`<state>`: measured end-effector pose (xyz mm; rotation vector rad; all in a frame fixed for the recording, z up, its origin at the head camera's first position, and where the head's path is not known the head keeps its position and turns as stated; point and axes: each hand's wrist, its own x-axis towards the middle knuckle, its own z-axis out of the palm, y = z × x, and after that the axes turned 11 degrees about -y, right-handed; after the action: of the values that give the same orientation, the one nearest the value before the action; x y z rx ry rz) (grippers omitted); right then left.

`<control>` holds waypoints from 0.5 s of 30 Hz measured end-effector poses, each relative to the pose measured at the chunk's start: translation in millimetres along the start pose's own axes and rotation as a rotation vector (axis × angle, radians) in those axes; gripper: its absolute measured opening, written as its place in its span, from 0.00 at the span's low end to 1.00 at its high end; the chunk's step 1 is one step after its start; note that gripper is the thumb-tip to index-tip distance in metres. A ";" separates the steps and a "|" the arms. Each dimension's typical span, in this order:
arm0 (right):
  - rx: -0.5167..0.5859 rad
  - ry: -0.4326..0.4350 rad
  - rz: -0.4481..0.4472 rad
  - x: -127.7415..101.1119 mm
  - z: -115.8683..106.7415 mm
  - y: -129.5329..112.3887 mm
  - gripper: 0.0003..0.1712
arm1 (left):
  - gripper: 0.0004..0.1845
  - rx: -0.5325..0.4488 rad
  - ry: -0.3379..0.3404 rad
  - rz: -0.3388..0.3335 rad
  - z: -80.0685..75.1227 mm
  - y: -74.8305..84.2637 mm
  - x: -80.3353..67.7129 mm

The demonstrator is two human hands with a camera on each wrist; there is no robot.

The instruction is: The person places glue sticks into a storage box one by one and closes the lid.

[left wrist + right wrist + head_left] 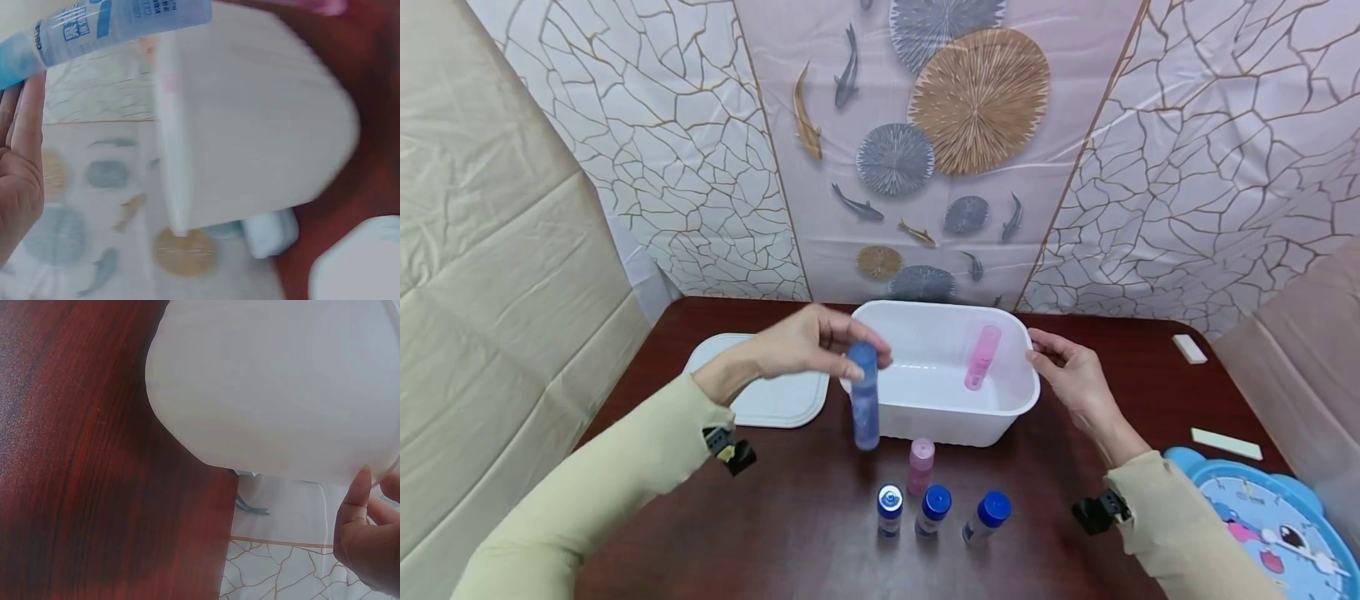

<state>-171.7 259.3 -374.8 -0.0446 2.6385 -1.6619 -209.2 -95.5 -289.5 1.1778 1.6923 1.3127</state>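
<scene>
I pinch a blue bottle [865, 398] by its cap in my left hand [797, 342], hanging it just outside the white tub's [1011, 400] near left corner. My right hand [1071, 375] holds the tub's right rim, fingers curled, I think. One pink bottle [982, 357] already leans inside; a pink-capped bottle [920, 467] and three blue-capped bottles [936, 510] wait in front of the tub. The lid [763, 392] lies left of it on the dark wooden tabletop [790, 517], against patterned backdrop sheets [925, 142].

The white plastic tub [250, 125] is blurred in the left wrist view; beside it, the translucent blue bottle [112, 25] is cut off by the edges
</scene>
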 end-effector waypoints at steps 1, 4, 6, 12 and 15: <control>0.004 -0.001 -0.003 0.2 -0.1 0.2 0.23 | 0.21 -0.014 0.025 0.012 -3.6 6.6 4.9; 0.012 -0.002 -0.009 1.0 -0.5 0.1 0.23 | 0.20 -0.027 0.095 0.027 -12.1 17.9 22.8; 0.008 -0.002 -0.005 1.2 -0.8 -0.4 0.23 | 0.19 -0.005 0.141 0.025 -13.9 19.9 37.0; 0.001 -0.014 0.022 0.0 -0.9 -1.0 0.25 | 0.19 -0.006 0.178 -0.022 -0.2 1.0 80.4; 0.001 -0.013 0.016 -0.2 0.4 -1.5 0.24 | 0.19 -0.030 0.150 -0.055 11.2 -14.8 97.2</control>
<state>-171.5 258.3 -373.7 -0.0342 2.6222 -1.6521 -237.3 -2.0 -305.5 1.0300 1.7911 1.4172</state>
